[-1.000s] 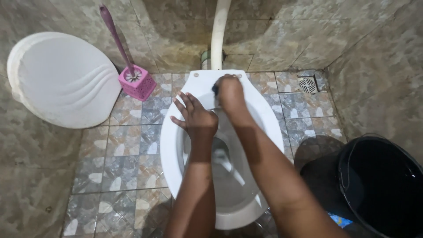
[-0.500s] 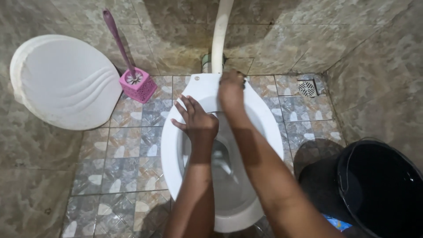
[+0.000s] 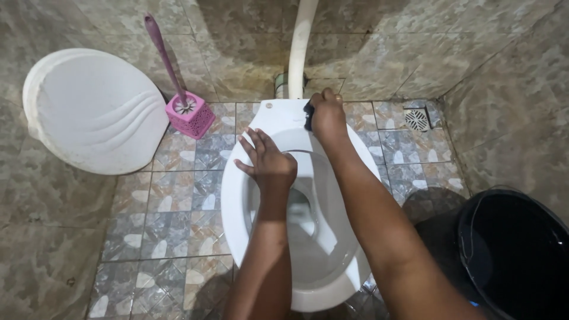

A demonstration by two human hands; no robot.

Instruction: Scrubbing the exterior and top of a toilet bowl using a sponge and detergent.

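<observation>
The right hand [image 3: 328, 115] is curled around a small dark scrubber [image 3: 308, 114] and presses it on the back rim of the white toilet [image 3: 237, 195], just in front of the white pipe [image 3: 299, 47] that runs up the wall. Only a sliver of the scrubber shows, at the left edge of the fist — the rest is hidden under the fingers. The left hand [image 3: 268, 160] lies flat on the left side of the rim, fingers spread wide, holding nothing; it sits nearer the person than the scrubber and well apart from it. Water stands in the bowl between the two forearms. On the tiled floor to the left, a pink brush [image 3: 178, 83] stands in its holder beside a white lid [image 3: 98, 112] leaning on the wall — at the lower right is a black bucket [image 3: 515, 249].
</observation>
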